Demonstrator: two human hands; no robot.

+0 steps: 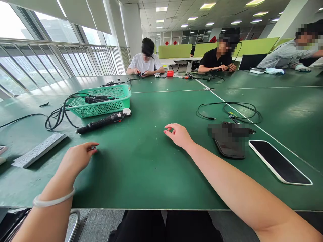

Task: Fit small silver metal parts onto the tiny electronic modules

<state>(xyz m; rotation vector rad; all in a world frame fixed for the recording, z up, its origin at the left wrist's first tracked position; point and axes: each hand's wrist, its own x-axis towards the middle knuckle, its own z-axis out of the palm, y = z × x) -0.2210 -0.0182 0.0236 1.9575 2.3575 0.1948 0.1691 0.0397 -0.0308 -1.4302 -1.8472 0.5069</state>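
My left hand (77, 157) rests on the green table (141, 168) at the near left, a pale bangle on its wrist. Its thumb and forefinger are pinched on a small shiny metal part (93, 147). My right hand (178, 134) hovers low over the middle of the table with its fingers loosely curled and nothing visible in them. A black electric screwdriver (101, 122) with a white end lies just beyond my left hand, its cord looping to the left.
A green mesh basket (118, 101) holding a black tool stands behind the screwdriver. At the left lies a white ruled strip (37, 150). To the right are a dark flat item (229, 144), a white-edged phone (280, 163) and a looped black cable (229, 112). Three people work at the far side.
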